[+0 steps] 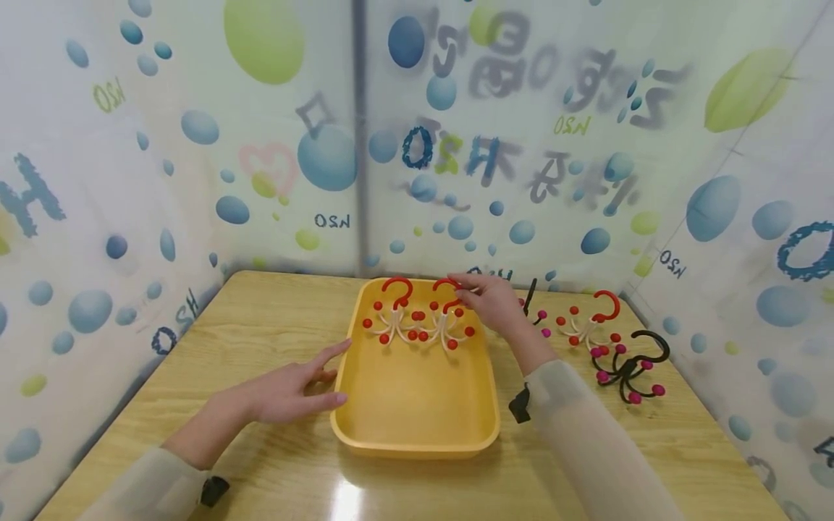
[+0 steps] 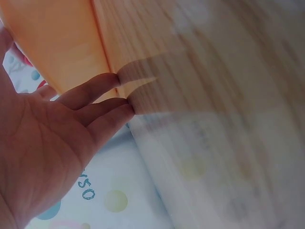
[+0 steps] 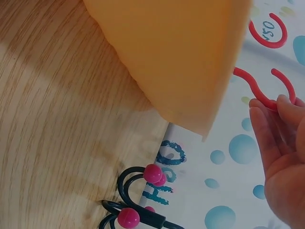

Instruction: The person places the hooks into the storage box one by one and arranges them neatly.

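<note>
A yellow plastic tray [image 1: 417,401] stands on the table. My right hand [image 1: 491,300] pinches the red hook [image 3: 259,93] of a white multi-arm hanger [image 1: 445,325] with red ball tips, at the tray's far right. Beside it, a matching hanger [image 1: 394,322] is in the far left part of the tray, its red hook upward; their ball tips crowd together. My left hand [image 1: 289,391] is at the tray's left side, fingers extended and thumb apart, holding nothing. In the left wrist view its fingertips [image 2: 126,105] are near the tray's outer wall.
To the tray's right lie another red-and-white hanger [image 1: 589,329] and a black hanger [image 1: 628,367] with pink ball tips. A further black one [image 1: 531,295] is partly hidden behind my right hand. Patterned curtain walls [image 1: 456,181] enclose the wooden table [image 1: 274,311].
</note>
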Tool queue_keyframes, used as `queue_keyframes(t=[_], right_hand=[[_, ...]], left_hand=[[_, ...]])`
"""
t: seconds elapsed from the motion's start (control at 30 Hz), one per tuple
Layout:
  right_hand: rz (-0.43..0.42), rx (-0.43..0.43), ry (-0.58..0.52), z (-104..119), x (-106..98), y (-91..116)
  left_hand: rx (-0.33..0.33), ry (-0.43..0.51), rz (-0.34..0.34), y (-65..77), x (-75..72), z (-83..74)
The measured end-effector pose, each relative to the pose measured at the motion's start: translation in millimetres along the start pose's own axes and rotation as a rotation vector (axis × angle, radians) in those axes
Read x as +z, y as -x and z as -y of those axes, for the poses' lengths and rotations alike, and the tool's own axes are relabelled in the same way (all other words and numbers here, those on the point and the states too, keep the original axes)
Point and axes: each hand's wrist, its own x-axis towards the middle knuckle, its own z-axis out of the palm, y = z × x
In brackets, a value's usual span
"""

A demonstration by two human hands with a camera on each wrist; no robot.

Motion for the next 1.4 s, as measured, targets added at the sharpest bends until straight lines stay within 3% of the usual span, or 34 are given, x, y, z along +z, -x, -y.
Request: queue_keyframes(t=[0.9,1.4], right_hand=[[-0.043,-0.031,0.059,-13,9,-3],[-0.023,0.039,0.056,-8,8,0]], left_hand=[[0.039,0.012,0.003,1.5,1.6,-2.0],[0.048,0.013,0.003,1.6,-0.5,-1.7]])
